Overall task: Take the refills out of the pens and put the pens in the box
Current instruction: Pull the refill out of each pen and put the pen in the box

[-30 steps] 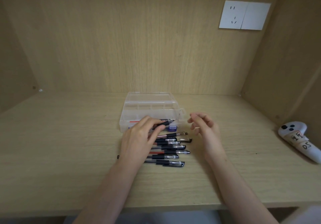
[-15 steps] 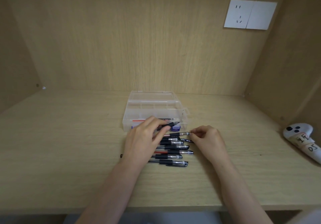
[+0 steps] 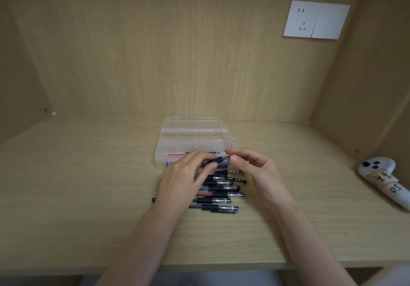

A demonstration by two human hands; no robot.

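The left hand [image 3: 184, 179] holds a pen [image 3: 218, 159] by its black grip, just in front of the box [image 3: 193, 128]. The right hand [image 3: 255, 170] curls at the tip; I cannot tell if it pinches. The pen looks light, stiff and smooth, so the grip is the best place to hold.

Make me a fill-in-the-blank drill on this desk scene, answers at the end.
The raised pen has its barrel wrapped by the ___ hand. The clear box lies ___ the row of pens, nearer the wall. The white controller rests at the desk's ___ edge.
Missing: left; behind; right.
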